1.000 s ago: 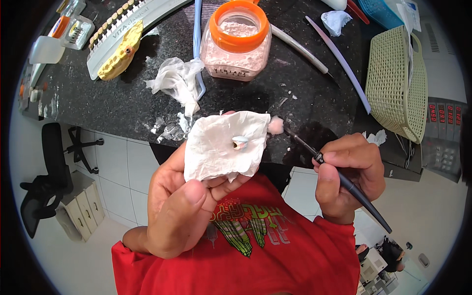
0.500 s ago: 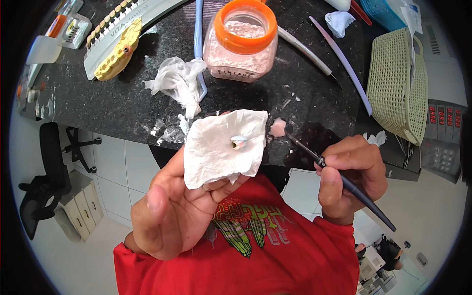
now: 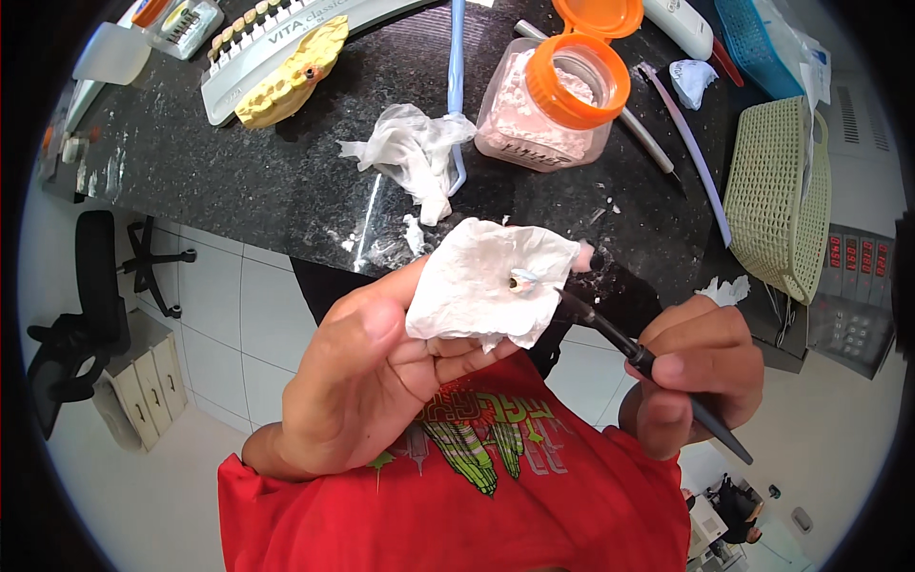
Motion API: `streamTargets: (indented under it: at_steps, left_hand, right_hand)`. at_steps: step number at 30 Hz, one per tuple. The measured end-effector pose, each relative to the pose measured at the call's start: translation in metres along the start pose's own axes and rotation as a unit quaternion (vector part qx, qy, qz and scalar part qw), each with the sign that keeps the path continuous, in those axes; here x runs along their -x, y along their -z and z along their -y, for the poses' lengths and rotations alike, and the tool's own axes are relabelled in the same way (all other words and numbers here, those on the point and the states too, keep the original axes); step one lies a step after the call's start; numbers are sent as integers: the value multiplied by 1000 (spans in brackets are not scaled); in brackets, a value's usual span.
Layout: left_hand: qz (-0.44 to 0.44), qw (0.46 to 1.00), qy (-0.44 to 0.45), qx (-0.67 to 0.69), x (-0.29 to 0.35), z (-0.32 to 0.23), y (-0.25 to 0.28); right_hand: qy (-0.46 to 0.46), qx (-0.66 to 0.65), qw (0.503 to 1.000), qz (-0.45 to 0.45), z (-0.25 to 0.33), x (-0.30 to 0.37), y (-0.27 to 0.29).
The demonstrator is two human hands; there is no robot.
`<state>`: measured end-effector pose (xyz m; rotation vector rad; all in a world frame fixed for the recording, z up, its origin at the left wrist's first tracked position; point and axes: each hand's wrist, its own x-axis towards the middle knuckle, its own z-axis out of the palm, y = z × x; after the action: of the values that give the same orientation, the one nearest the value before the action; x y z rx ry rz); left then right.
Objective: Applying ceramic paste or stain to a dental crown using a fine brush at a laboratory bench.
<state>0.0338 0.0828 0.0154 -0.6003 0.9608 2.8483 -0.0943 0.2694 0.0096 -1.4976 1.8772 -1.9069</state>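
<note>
My left hand (image 3: 357,396) supports a folded white tissue (image 3: 462,291) on its fingers, with the thumb raised beside it. On the tissue lies a small tooth crown (image 3: 521,282), pale with a bluish-white part and a dark hollow. My right hand (image 3: 710,367) pinches a dark-handled brush (image 3: 610,332) whose tip is at the tissue's right edge, close to the crown; whether it touches cannot be told. A pink dab of paste (image 3: 584,255) on the black counter is partly covered by the tissue. Beyond it stands an open jar of pink powder (image 3: 538,124) with an orange lid.
A yellow dental cast (image 3: 286,81) leans by a tooth shade guide (image 3: 257,57) at the far left of the counter. Crumpled tissue (image 3: 415,157), a blue-handled tool (image 3: 456,67) and a purple stick (image 3: 691,153) lie around the jar. A green basket (image 3: 772,205) stands at right.
The brush has moved from the pink paste to the tissue's right edge near the crown. The counter appears shifted to the right in view, and the tissue now partly covers the paste.
</note>
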Motion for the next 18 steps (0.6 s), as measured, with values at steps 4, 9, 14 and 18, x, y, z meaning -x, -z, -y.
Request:
streamTargets:
  at_steps: [4,9,14,18]
  left_hand:
    - [-17,999,34,18,-1,-6,0]
    - [-16,999,45,10,-1,-7,2]
    - [-27,999,43,17,-2,-5,1]
    - [-34,999,39,12,-2,-5,-1]
  right_hand:
    - [19,-10,999,-35,-8,1,-6]
    - [20,17,1000,-17,-7,2,-5]
    - [17,28,999,-14,-7,3,-5]
    - [22,38,999,2,-7,-1,-4]
